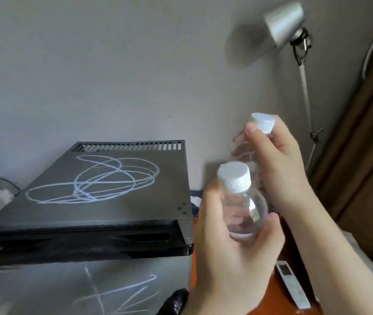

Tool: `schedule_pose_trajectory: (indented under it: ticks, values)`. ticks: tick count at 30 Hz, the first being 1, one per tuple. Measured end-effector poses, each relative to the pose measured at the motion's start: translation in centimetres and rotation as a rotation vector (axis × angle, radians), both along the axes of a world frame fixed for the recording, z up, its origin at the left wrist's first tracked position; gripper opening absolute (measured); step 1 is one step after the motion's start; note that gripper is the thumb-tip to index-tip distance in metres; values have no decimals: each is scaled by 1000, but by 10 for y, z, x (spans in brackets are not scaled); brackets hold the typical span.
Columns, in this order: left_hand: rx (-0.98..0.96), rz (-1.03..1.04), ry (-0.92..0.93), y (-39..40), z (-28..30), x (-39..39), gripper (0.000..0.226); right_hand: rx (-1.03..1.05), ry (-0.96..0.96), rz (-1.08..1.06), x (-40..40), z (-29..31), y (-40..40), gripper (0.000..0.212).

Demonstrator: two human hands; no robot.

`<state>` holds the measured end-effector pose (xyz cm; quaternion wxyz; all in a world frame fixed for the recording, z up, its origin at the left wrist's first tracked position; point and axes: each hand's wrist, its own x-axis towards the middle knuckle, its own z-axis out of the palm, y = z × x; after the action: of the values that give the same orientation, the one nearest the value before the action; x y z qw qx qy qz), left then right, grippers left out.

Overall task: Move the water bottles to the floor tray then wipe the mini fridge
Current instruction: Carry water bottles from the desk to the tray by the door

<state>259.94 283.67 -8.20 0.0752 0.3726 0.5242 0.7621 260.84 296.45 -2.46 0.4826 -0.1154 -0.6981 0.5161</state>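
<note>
Head view: left grip (228,253) around near bottle (242,212), right grip (278,164) around far bottle (249,146).

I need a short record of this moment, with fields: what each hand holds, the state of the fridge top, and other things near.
left hand: left hand grips near bottle, white cap on
right hand: right hand grips far bottle, white cap on
bottles: both clear, held in the air to the right of the fridge
fridge top: mini fridge is black, with white scribbles, no bottle on it
floor tray: not in view
nearby: remote control on orange surface; lamp against the wall
</note>
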Motion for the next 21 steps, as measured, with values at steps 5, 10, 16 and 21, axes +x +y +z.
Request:
schedule_pose_trajectory:
  ticks: [5,10,16,21]
  values:
    - [136,0,-4,-88,84,-42,46,40,80,126,-16,85,-57,8]
    - [82,328,1,-218,119,-108,50,-66,60,375,-72,121,-135,12]
    - [70,779,10,-404,125,-162,38,-196,24,797,-178,131,-279,19]
    - [5,1039,40,-576,120,-177,30,-232,-68,1101,-262,117,-462,19]
